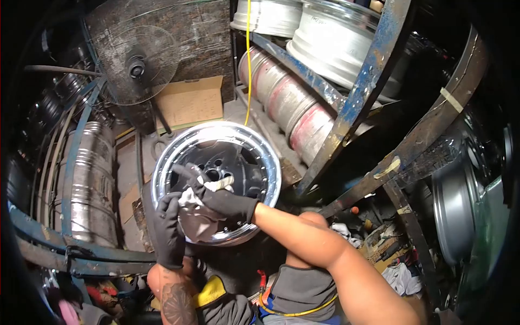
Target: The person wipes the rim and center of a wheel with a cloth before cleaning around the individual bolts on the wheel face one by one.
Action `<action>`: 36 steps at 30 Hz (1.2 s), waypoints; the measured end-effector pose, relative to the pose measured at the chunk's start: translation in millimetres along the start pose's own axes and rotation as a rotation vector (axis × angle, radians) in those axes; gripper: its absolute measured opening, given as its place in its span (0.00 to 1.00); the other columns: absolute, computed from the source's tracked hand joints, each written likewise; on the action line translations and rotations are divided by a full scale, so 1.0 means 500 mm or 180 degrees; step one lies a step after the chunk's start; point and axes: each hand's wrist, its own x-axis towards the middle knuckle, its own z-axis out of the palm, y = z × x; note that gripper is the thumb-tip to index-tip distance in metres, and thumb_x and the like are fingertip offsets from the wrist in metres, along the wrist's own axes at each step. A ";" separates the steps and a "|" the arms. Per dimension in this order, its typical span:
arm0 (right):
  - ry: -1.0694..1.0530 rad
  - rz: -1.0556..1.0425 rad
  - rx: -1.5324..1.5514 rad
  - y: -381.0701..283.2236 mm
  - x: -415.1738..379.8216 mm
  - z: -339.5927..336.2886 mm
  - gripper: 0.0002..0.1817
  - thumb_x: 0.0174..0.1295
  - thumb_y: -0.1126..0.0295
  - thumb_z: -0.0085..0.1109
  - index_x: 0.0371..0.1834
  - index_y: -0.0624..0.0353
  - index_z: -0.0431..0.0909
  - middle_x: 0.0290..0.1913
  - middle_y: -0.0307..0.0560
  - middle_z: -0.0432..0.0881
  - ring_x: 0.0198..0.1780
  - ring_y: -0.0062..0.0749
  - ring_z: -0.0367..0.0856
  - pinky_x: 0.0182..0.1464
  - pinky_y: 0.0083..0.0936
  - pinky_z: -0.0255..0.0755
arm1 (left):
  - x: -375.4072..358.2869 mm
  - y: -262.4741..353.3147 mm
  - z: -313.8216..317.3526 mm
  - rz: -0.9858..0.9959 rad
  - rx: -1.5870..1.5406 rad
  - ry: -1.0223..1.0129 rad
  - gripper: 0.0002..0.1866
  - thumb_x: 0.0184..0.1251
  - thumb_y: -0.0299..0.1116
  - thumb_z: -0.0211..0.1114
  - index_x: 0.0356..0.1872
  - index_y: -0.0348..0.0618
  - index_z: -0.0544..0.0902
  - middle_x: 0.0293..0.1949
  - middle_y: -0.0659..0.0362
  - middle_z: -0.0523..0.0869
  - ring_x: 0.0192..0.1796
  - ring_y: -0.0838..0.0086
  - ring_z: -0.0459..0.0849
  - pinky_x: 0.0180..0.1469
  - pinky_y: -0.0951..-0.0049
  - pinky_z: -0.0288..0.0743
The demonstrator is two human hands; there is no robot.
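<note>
A wheel rim (275,162) with a polished chrome lip and a black face lies in front of me, its center bore and bolt holes facing up. My right hand (219,201), in a dark glove, is over the rim's face, closed on a whitish rag (199,226) that hangs down over the near lip. A short pale piece with markings (223,183) shows at this hand's fingers. My left hand (170,230), also gloved, is at the rim's near left edge, fingers curled against the rag's left side.
Behind the rim stand an open cardboard box (190,103) and a fan (136,67). Silver rims (336,40) fill a blue metal rack (374,65) at right, and more stacked rims (89,184) are at left. A yellow cord (248,70) hangs down behind the rim.
</note>
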 end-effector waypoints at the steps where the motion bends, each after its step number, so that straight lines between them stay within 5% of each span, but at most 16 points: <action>1: 0.0146 -0.0159 -0.0109 0.012 0.012 0.018 0.35 0.84 0.50 0.36 0.86 0.58 0.47 0.74 0.54 0.64 0.70 0.40 0.66 0.75 0.32 0.59 | -0.001 0.009 0.002 -0.0795 -0.0480 0.0293 0.15 0.82 0.32 0.56 0.58 0.32 0.83 0.51 0.58 0.85 0.52 0.76 0.81 0.62 0.74 0.73; 3: 0.0995 -0.1084 0.0019 0.035 0.011 0.049 0.35 0.82 0.58 0.41 0.86 0.62 0.45 0.58 0.54 0.79 0.56 0.38 0.78 0.62 0.36 0.71 | -0.004 0.055 0.025 -0.0646 -0.0461 0.0228 0.16 0.85 0.36 0.55 0.57 0.34 0.84 0.48 0.60 0.87 0.49 0.78 0.83 0.56 0.76 0.76; 4: 0.0781 -0.0922 0.0285 0.040 0.005 0.051 0.33 0.83 0.59 0.42 0.83 0.63 0.49 0.53 0.53 0.82 0.52 0.36 0.79 0.58 0.35 0.74 | -0.006 0.072 0.042 -0.0449 -0.0482 0.0278 0.16 0.86 0.38 0.55 0.55 0.36 0.84 0.49 0.59 0.87 0.49 0.78 0.84 0.54 0.75 0.78; 6: 0.0226 -0.0262 0.1225 -0.028 -0.036 0.012 0.27 0.84 0.55 0.41 0.75 0.64 0.62 0.48 0.52 0.84 0.47 0.33 0.80 0.54 0.30 0.76 | -0.027 0.049 0.055 -0.1050 -0.2013 0.0326 0.16 0.86 0.37 0.55 0.59 0.35 0.83 0.51 0.57 0.88 0.51 0.75 0.85 0.57 0.73 0.79; 8: 0.0218 0.0569 0.2804 -0.104 -0.072 -0.017 0.26 0.85 0.50 0.41 0.63 0.63 0.76 0.46 0.51 0.83 0.43 0.31 0.77 0.51 0.25 0.75 | -0.054 0.004 0.055 -0.0782 -0.1244 0.0360 0.17 0.86 0.35 0.53 0.62 0.35 0.81 0.52 0.57 0.87 0.52 0.74 0.85 0.58 0.72 0.79; 10: 0.0285 -0.0116 0.2768 -0.029 -0.010 0.052 0.26 0.84 0.49 0.44 0.64 0.62 0.76 0.48 0.49 0.83 0.45 0.32 0.76 0.54 0.26 0.75 | -0.074 -0.010 0.066 -0.0342 -0.0759 0.0394 0.17 0.88 0.34 0.50 0.63 0.35 0.80 0.53 0.58 0.87 0.52 0.74 0.85 0.58 0.72 0.80; 12: 0.0424 -0.0458 0.1319 -0.037 -0.040 0.040 0.26 0.85 0.50 0.43 0.68 0.61 0.75 0.52 0.46 0.85 0.52 0.29 0.79 0.60 0.27 0.74 | -0.075 0.013 0.081 -0.0982 -0.2636 0.0549 0.16 0.88 0.36 0.51 0.61 0.35 0.80 0.52 0.58 0.86 0.51 0.79 0.84 0.56 0.75 0.80; 17: 0.0871 -0.0773 0.0840 -0.117 -0.054 0.000 0.18 0.78 0.58 0.57 0.56 0.60 0.85 0.52 0.44 0.89 0.53 0.29 0.86 0.56 0.28 0.77 | -0.088 -0.023 0.047 -0.0742 -0.1309 0.1666 0.15 0.83 0.40 0.63 0.50 0.35 0.85 0.39 0.63 0.88 0.39 0.83 0.83 0.43 0.78 0.80; 18: 0.0599 -0.0368 0.1736 -0.123 -0.055 -0.007 0.15 0.74 0.62 0.61 0.57 0.56 0.85 0.48 0.44 0.88 0.48 0.34 0.86 0.54 0.29 0.78 | -0.089 -0.021 0.041 -0.0685 -0.1161 0.1733 0.15 0.82 0.40 0.64 0.48 0.36 0.85 0.38 0.64 0.88 0.38 0.83 0.83 0.42 0.78 0.79; 20: 0.1075 -0.1471 0.0706 -0.097 -0.040 -0.002 0.14 0.71 0.67 0.64 0.57 0.53 0.85 0.47 0.45 0.87 0.44 0.35 0.86 0.51 0.28 0.78 | -0.084 -0.012 0.036 -0.0545 -0.0877 0.1861 0.14 0.80 0.40 0.67 0.44 0.36 0.86 0.35 0.65 0.88 0.36 0.83 0.82 0.40 0.78 0.79; 25: 0.0980 -0.0952 0.1410 -0.109 -0.061 0.030 0.12 0.71 0.67 0.66 0.54 0.61 0.84 0.45 0.36 0.85 0.46 0.20 0.81 0.50 0.23 0.78 | -0.082 0.005 0.032 -0.0246 -0.0249 0.1781 0.11 0.72 0.35 0.75 0.41 0.37 0.87 0.35 0.64 0.88 0.38 0.84 0.82 0.41 0.79 0.78; 27: 0.0353 0.0399 0.3258 -0.093 -0.058 0.051 0.12 0.76 0.65 0.63 0.56 0.58 0.84 0.48 0.34 0.85 0.49 0.18 0.81 0.52 0.22 0.77 | -0.086 0.008 0.032 -0.0350 -0.0286 0.1804 0.11 0.71 0.35 0.75 0.40 0.37 0.87 0.34 0.64 0.89 0.37 0.84 0.82 0.41 0.79 0.78; 29: 0.0627 -0.0553 0.2395 -0.078 -0.060 0.065 0.14 0.78 0.63 0.60 0.57 0.58 0.83 0.50 0.35 0.85 0.52 0.19 0.80 0.56 0.24 0.75 | -0.089 0.011 0.032 -0.0433 -0.0397 0.1834 0.11 0.72 0.35 0.75 0.40 0.36 0.87 0.34 0.64 0.89 0.37 0.83 0.82 0.41 0.78 0.78; 31: 0.1296 -0.1879 -0.0248 -0.075 -0.066 0.048 0.25 0.75 0.73 0.55 0.75 0.57 0.72 0.60 0.49 0.82 0.61 0.38 0.81 0.65 0.29 0.74 | -0.088 0.014 0.028 -0.0457 -0.0577 0.1855 0.10 0.73 0.34 0.74 0.39 0.35 0.88 0.34 0.64 0.89 0.37 0.83 0.82 0.41 0.77 0.78; 33: 0.0687 -0.0397 0.1854 -0.114 -0.062 0.040 0.26 0.73 0.76 0.56 0.75 0.58 0.71 0.62 0.51 0.81 0.61 0.44 0.81 0.66 0.35 0.74 | -0.087 0.024 0.023 -0.0374 -0.0545 0.1850 0.10 0.74 0.33 0.73 0.39 0.34 0.88 0.35 0.65 0.90 0.37 0.83 0.82 0.41 0.77 0.78; 36: 0.0800 -0.0278 0.1441 -0.122 -0.067 0.049 0.21 0.79 0.69 0.52 0.73 0.59 0.72 0.59 0.48 0.82 0.56 0.40 0.83 0.62 0.34 0.75 | -0.101 0.015 0.016 -0.0358 -0.0618 0.1897 0.11 0.75 0.34 0.72 0.38 0.35 0.87 0.34 0.65 0.89 0.38 0.84 0.82 0.42 0.77 0.78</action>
